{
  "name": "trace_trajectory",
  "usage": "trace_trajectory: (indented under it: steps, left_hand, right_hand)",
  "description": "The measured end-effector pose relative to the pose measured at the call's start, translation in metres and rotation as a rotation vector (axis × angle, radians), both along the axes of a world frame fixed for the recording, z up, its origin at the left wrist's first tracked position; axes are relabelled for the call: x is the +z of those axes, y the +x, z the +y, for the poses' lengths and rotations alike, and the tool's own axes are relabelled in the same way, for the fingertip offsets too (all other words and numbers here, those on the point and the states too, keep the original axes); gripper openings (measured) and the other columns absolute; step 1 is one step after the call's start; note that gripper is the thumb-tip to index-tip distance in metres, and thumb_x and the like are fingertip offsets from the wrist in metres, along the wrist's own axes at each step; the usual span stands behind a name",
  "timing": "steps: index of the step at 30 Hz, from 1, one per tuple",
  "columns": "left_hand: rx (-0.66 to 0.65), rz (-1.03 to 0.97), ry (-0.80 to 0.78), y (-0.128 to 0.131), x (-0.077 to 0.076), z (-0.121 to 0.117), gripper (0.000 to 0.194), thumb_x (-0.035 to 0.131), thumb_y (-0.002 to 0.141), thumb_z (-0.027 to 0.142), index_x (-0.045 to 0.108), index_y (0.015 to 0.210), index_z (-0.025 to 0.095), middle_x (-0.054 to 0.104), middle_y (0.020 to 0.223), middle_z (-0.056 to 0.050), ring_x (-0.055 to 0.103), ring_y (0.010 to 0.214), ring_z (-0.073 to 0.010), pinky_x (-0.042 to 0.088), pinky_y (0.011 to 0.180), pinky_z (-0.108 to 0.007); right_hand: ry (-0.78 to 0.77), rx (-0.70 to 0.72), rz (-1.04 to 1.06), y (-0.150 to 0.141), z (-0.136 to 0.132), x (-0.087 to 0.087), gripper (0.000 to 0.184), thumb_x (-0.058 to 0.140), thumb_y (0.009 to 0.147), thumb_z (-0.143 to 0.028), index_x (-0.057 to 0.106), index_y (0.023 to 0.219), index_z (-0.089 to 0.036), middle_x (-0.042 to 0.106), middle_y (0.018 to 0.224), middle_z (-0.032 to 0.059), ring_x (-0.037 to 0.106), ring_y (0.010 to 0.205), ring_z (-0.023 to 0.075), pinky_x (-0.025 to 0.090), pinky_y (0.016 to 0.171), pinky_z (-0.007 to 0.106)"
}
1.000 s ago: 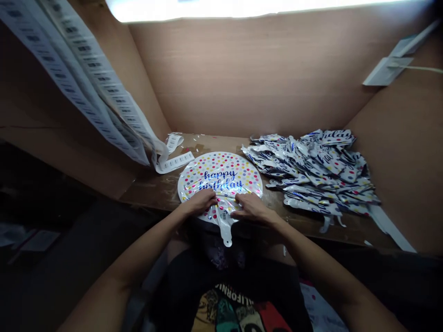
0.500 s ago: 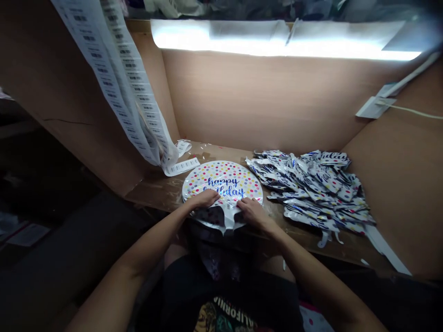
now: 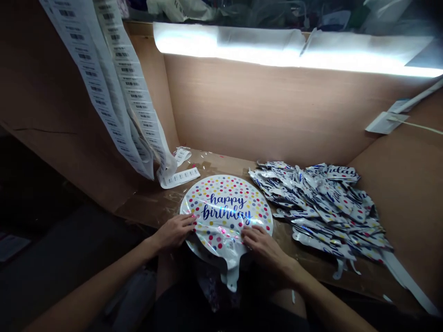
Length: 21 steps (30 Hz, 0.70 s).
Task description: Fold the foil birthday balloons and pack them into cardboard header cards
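Left hand (image 3: 178,229) has moved outward to the left rim of the "happy birthday" foil balloon (image 3: 225,225); right hand (image 3: 265,245) touches its lower right; whether either pinches cannot be told. Balloon overhangs desk (image 3: 152,205), beside heaped balloons (image 3: 327,207).

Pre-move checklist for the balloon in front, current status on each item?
1. Left hand on balloon: ok, fingertips at its left edge.
2. Right hand on balloon: ok, fingers on its lower right part.
3. Print facing up and readable: ok, "happy birthday" shows in full.
4. Balloon smooth all over: not ok, lower part is creased toward the neck.
5. Single balloon under the hands: cannot tell, another layer's edge shows at lower left.
6. Right hand clear of the pile: ok, the pile lies off to its right.
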State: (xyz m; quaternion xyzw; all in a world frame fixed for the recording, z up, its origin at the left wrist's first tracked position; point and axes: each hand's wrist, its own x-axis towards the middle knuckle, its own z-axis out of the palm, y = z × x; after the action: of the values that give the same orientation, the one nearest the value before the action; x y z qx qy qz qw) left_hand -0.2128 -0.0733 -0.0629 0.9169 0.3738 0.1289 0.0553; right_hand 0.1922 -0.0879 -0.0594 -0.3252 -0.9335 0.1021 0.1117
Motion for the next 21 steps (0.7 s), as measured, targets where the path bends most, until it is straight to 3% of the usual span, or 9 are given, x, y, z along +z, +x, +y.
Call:
trace_trajectory:
  steps: [3,6,7,8,10,12,15,18,21]
  left_hand:
    - [0.066,-0.089,-0.106,-0.003,-0.006,0.007,0.033,0.043,0.100,0.020,0.070,0.118,0.022,0.075,0.124,-0.011,0.067,0.122,-0.0262,0.052,0.106,-0.040]
    - [0.415,-0.146,-0.250,0.012,0.009,0.053,0.035,0.036,0.105,0.032,0.069,0.109,0.022,0.077,0.094,-0.010,0.073,0.088,-0.0239,0.054,0.084,-0.033]
    - [0.520,-0.148,-0.270,0.019,0.017,0.076,0.036,0.036,0.106,0.035,0.069,0.106,0.022,0.077,0.095,-0.010,0.072,0.088,-0.0244,0.053,0.084,-0.033]
    - [0.563,-0.152,-0.263,0.026,0.023,0.101,0.037,0.036,0.105,0.035,0.069,0.103,0.020,0.076,0.100,-0.013,0.071,0.093,-0.0254,0.051,0.086,-0.033]
    - [0.620,-0.157,-0.262,0.036,0.033,0.146,0.036,0.037,0.104,0.033,0.069,0.101,0.018,0.075,0.107,-0.016,0.068,0.103,-0.0274,0.049,0.091,-0.034]
    - [0.661,-0.160,-0.282,0.037,0.039,0.175,0.034,0.040,0.102,0.032,0.070,0.100,0.015,0.074,0.108,-0.018,0.067,0.107,-0.0291,0.048,0.090,-0.034]
    - [0.652,-0.158,-0.363,0.024,0.038,0.184,0.031,0.053,0.095,0.039,0.072,0.097,0.015,0.076,0.101,-0.014,0.069,0.098,-0.0284,0.050,0.082,-0.031]
    - [0.591,-0.139,-0.455,0.004,0.031,0.169,0.028,0.067,0.083,0.044,0.074,0.090,0.018,0.076,0.087,-0.004,0.070,0.082,-0.0239,0.050,0.072,-0.027]
    - [0.628,-0.124,-0.446,-0.006,0.025,0.157,0.028,0.057,0.089,0.041,0.074,0.088,0.018,0.076,0.085,-0.003,0.070,0.083,-0.0235,0.051,0.073,-0.027]
  right_hand:
    - [-0.102,-0.058,0.079,0.006,0.005,-0.015,0.020,0.051,0.092,-0.011,0.062,0.105,-0.021,0.073,0.110,0.0122,0.066,0.104,0.0262,0.042,0.105,0.046]
    - [-0.280,-0.460,0.319,0.012,0.056,0.011,0.016,0.049,0.096,-0.027,0.059,0.106,-0.022,0.071,0.086,0.0068,0.064,0.077,0.0222,0.050,0.078,0.036]
    - [-0.361,-0.563,0.418,0.016,0.079,0.025,0.018,0.049,0.097,-0.034,0.058,0.105,-0.021,0.070,0.083,0.0058,0.063,0.073,0.0217,0.049,0.072,0.033]
    - [-0.497,-0.568,0.482,0.019,0.101,0.038,0.025,0.053,0.096,-0.042,0.058,0.108,-0.021,0.070,0.083,0.0046,0.063,0.071,0.0210,0.048,0.068,0.032]
    - [-0.782,-0.442,0.462,0.027,0.137,0.057,0.041,0.070,0.084,-0.047,0.059,0.114,-0.021,0.073,0.088,0.0035,0.065,0.075,0.0204,0.048,0.066,0.029]
    - [-0.908,-0.397,0.345,0.036,0.155,0.061,0.044,0.081,0.071,-0.046,0.065,0.101,-0.018,0.072,0.082,0.0023,0.064,0.073,0.0195,0.047,0.064,0.027]
    - [-0.821,-0.530,0.281,0.047,0.157,0.042,0.033,0.078,0.069,-0.047,0.062,0.072,-0.018,0.062,0.062,-0.0007,0.055,0.060,0.0159,0.041,0.057,0.026]
    - [-0.691,-0.644,0.385,0.054,0.143,0.014,0.037,0.062,0.081,-0.055,0.059,0.076,-0.019,0.058,0.063,-0.0012,0.050,0.060,0.0152,0.037,0.055,0.025]
    - [-0.637,-0.666,0.444,0.056,0.128,-0.007,0.042,0.062,0.082,-0.060,0.060,0.084,-0.019,0.062,0.072,0.0001,0.053,0.066,0.0161,0.039,0.057,0.025]
